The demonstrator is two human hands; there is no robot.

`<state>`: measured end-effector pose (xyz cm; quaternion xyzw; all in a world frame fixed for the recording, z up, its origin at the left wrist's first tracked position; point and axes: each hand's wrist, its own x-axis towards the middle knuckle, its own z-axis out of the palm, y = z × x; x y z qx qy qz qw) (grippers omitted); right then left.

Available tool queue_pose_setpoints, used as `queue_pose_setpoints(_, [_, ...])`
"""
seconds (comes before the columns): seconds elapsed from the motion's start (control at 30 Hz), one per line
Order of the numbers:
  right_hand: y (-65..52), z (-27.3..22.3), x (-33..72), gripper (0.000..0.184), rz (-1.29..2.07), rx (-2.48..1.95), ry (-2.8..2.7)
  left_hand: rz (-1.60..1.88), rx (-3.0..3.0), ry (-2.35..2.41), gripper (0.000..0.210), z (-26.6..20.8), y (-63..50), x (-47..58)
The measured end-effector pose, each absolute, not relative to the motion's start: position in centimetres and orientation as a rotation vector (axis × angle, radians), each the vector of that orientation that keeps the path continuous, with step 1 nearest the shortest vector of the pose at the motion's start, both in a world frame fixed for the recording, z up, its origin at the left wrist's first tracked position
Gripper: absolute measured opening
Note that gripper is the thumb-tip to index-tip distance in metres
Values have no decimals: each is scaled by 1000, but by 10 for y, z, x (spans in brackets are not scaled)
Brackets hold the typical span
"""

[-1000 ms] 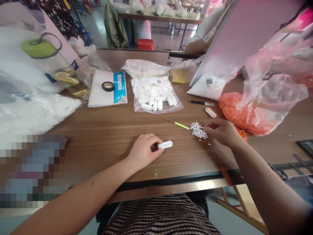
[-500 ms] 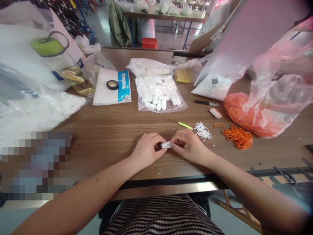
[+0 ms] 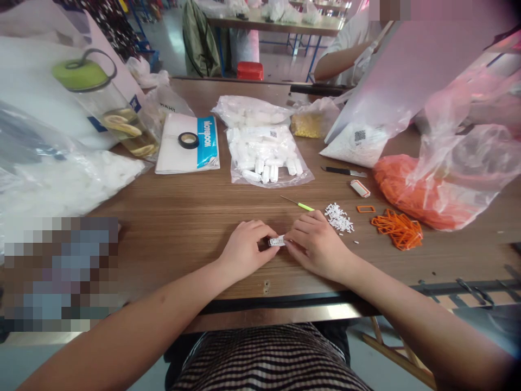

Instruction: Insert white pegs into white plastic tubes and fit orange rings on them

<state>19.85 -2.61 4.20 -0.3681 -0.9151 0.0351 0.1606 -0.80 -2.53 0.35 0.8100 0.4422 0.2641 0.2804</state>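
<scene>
Near the front of the brown table, a small white plastic connector housing [image 3: 277, 241] with a row of slots is held between my hands. My left hand [image 3: 246, 245] pinches its left end between thumb and fingers. At the right end, the fingers of my right hand [image 3: 319, 244] are closed against the housing and cover that end; whether a tiny part sits in them is hidden. Just beyond my right hand lie a pile of tiny white pins [image 3: 338, 218] and a pick with a green handle [image 3: 305, 207], its tip pointing left.
Orange frames [image 3: 398, 229] lie loose at right, beside a bag of orange parts [image 3: 423, 190]. A knife [image 3: 344, 171] and a white-orange piece [image 3: 360, 188] sit behind the pins. A bag of white housings [image 3: 264, 155], a notebook [image 3: 169, 146] and a bottle [image 3: 109, 108] stand farther back.
My right hand has turned slightly, its knuckles rolling over more of the green handle. My left hand keeps its pinch on the housing. The whole view has shifted a little.
</scene>
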Motion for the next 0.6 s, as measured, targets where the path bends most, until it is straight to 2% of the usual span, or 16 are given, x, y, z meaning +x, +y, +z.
queue_pose_setpoints(0.17, [-31,42,200,25,-55,-1015,-2660,715,2158,1190,8,4,-26,-8])
queue_pose_setpoints(0.3, [-35,40,203,19,-23,-1021,-2602,715,2148,1183,8,4,-26,-8])
queue_pose_setpoints(0.6, [-36,36,202,19,6,-1003,-2585,721,2153,1173,5,3,-27,-8])
